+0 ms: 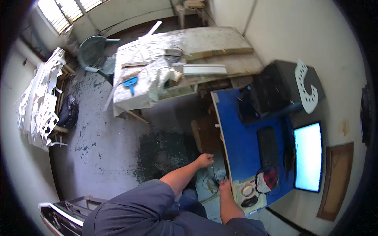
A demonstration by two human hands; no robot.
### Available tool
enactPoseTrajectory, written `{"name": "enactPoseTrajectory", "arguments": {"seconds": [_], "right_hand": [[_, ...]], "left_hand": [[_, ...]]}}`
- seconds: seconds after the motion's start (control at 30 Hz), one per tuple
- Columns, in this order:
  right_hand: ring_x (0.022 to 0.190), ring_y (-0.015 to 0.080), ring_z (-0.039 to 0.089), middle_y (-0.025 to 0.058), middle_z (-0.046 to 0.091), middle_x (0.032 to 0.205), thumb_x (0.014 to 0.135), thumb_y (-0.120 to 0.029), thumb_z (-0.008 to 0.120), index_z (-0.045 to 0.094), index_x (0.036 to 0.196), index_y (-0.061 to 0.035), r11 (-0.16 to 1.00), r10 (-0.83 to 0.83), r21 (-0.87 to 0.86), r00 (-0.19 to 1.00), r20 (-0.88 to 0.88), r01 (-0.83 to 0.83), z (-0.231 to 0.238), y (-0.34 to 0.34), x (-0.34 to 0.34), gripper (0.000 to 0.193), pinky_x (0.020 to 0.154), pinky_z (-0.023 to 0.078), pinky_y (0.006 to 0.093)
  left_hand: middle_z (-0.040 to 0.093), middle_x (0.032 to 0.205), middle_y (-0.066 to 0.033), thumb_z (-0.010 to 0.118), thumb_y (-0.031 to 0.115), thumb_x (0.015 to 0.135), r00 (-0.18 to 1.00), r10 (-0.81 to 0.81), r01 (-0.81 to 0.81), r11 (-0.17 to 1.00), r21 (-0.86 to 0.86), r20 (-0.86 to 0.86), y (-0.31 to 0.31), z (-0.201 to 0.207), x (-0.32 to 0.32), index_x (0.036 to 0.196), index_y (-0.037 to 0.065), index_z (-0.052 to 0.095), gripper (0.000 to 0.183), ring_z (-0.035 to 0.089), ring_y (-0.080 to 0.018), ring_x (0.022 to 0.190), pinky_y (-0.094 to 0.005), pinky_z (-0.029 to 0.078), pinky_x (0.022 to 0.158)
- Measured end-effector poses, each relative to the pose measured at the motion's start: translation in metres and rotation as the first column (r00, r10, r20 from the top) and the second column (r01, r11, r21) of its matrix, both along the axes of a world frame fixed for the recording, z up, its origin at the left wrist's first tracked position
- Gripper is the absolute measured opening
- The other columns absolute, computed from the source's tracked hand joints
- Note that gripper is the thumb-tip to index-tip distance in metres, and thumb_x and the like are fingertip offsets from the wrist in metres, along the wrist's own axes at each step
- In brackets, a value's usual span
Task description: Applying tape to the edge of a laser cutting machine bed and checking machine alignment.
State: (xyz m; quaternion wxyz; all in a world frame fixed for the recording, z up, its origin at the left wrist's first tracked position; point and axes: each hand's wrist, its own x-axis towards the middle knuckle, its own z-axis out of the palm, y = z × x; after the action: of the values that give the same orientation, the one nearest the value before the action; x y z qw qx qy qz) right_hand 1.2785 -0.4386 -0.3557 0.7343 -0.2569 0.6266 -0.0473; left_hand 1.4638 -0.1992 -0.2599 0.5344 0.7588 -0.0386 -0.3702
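Note:
My left hand (204, 160) is held out over the floor, left of the blue desk (236, 133). Its fingers are pinched together, and a thin dark strand seems to hang below them; what they hold is too small to name. Close against the desk's near left edge is my right hand (225, 185), with its fingers curled. Whatever it grips, if anything, is hidden. Thin cables (210, 183) lie low between the two hands. On the desk corner beside my right hand are a tape roll (248, 191) and a black mouse (249, 202).
A red, black and white cloth item (267, 180), a black keyboard (267, 147) and a lit monitor (308, 157) occupy the desk. Ahead stands a cluttered worktable (216, 37) with a blue dustpan-like tool (131, 82). A green plastic chair (92, 53) is at the far left.

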Motion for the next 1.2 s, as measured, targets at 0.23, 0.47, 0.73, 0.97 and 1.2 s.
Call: {"name": "enactPoseTrajectory", "arguments": {"seconds": [0.23, 0.47, 0.73, 0.97, 1.2], "right_hand": [[0.086, 0.0202, 0.066, 0.0099, 0.071, 0.1, 0.09, -0.014, 0.076, 0.072, 0.119, -0.0063, 0.123, 0.709, -0.741, 0.581, -0.4, -0.66, 0.049, 0.046, -0.009, 0.031, 0.073, 0.054, 0.0362], [0.09, 0.034, 0.074, 0.0174, 0.078, 0.098, 0.09, -0.024, 0.072, 0.078, 0.111, -0.0061, -0.437, 0.722, -0.388, -0.059, -0.69, -0.812, 0.056, 0.166, 0.058, 0.028, 0.086, 0.058, 0.0429], [0.059, 0.012, 0.052, 0.0004, 0.055, 0.075, 0.103, -0.006, 0.05, 0.066, 0.121, -0.0064, -0.291, 0.947, -0.504, -0.319, -0.032, -0.813, 0.167, 0.544, 0.177, 0.025, 0.051, 0.045, 0.0312], [0.075, 0.0125, 0.062, 0.0027, 0.067, 0.091, 0.107, -0.002, 0.048, 0.06, 0.145, -0.009, -0.495, 0.82, -0.654, -0.556, -0.135, -0.572, 0.259, 0.838, 0.27, 0.041, 0.07, 0.054, 0.03], [0.082, 0.0135, 0.064, 0.0075, 0.07, 0.102, 0.096, 0.004, 0.053, 0.059, 0.146, -0.0039, -0.358, 0.833, -0.549, -0.524, 0.179, -0.756, 0.256, 1.048, 0.398, 0.051, 0.072, 0.056, 0.0304]], "left_hand": [[0.074, 0.132, -0.0177, 0.082, 0.033, 0.084, 0.954, -0.298, 0.266, 0.869, 0.418, 0.013, 0.329, 0.026, -0.095, 0.144, 0.005, 0.065, 0.068, 0.07, -0.0375, 0.121, -0.0452, 0.056, 0.103], [0.074, 0.133, -0.0135, 0.08, 0.044, 0.09, 0.982, 0.177, -0.077, 0.694, 0.716, -0.066, 0.639, 0.049, -0.276, 0.143, 0.014, 0.068, 0.061, 0.067, -0.0345, 0.128, -0.0461, 0.053, 0.109], [0.074, 0.133, -0.0188, 0.082, 0.046, 0.09, 0.776, 0.613, -0.398, 0.659, 0.639, -0.149, 0.827, 0.071, -0.397, 0.142, 0.009, 0.068, 0.065, 0.07, -0.0346, 0.124, -0.0427, 0.055, 0.106], [0.076, 0.129, -0.0164, 0.082, 0.036, 0.093, 0.709, 0.705, -0.612, 0.593, 0.523, 0.03, 0.983, 0.094, -0.335, 0.142, 0.006, 0.067, 0.059, 0.073, -0.0284, 0.117, -0.0399, 0.056, 0.102], [0.078, 0.122, -0.0132, 0.081, 0.03, 0.094, 0.391, 0.906, -0.855, 0.293, 0.428, 0.161, 1.152, 0.083, -0.26, 0.14, 0.006, 0.069, 0.054, 0.074, -0.0241, 0.11, -0.0371, 0.057, 0.096]]}}
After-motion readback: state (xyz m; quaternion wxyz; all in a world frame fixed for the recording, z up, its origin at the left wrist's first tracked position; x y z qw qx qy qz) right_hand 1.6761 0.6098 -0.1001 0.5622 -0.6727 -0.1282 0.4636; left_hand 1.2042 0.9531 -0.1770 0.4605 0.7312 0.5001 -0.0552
